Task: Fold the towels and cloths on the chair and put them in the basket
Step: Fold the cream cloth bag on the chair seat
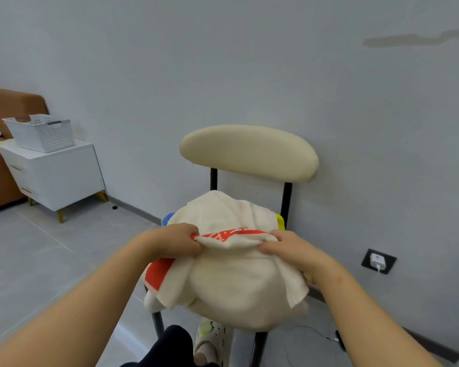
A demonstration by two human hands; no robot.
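Pinching towel (231, 276): left hand (175, 241), right hand (289, 247)

My left hand (174, 241): knuckles up, fingers curled, pinching a folded edge of the towel (231, 282). My right hand (289, 249): palm down, fingers curled over the same edge, thumb hidden. Both forearms: bare, reaching forward from the lower corners and converging. The two hands: level with each other, apart, the pinched edge stretched between them.
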